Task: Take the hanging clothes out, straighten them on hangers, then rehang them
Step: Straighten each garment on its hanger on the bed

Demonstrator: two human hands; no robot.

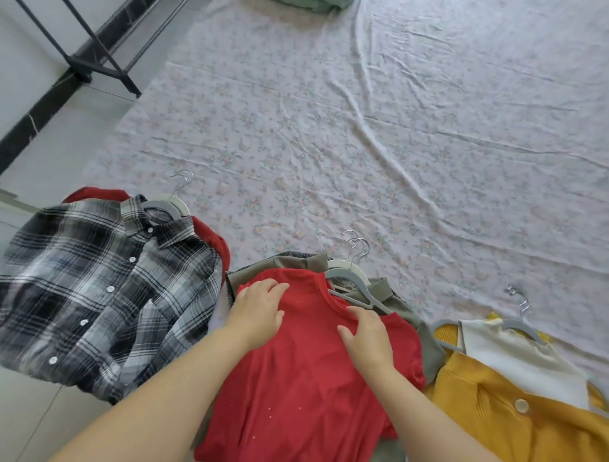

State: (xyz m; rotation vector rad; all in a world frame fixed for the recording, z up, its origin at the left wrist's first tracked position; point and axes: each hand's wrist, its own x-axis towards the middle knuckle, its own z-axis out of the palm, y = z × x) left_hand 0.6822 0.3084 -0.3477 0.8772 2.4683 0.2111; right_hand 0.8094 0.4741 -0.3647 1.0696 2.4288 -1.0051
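Mid-task, our left hand (258, 311) and right hand (367, 336), fingers spread flat, smooth the red top (306, 379) at lower centre; rehanging on the rack (95, 62), upper left, remains.

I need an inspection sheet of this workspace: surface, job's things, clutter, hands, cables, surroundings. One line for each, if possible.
Surface: floral sheet spread flat, wrinkled.
Job's things: red top on a grey hanger, lying over an olive garment; plaid shirt on a hanger to the left, over another red garment; yellow cardigan with a white top to the right.
Clutter: green fabric at the sheet's far edge.
Hands: left hand flat on the red top; right hand at its neckline, near the hanger.
Cables: nothing seen.
Surroundings: black rack frame at the far left, on pale floor.
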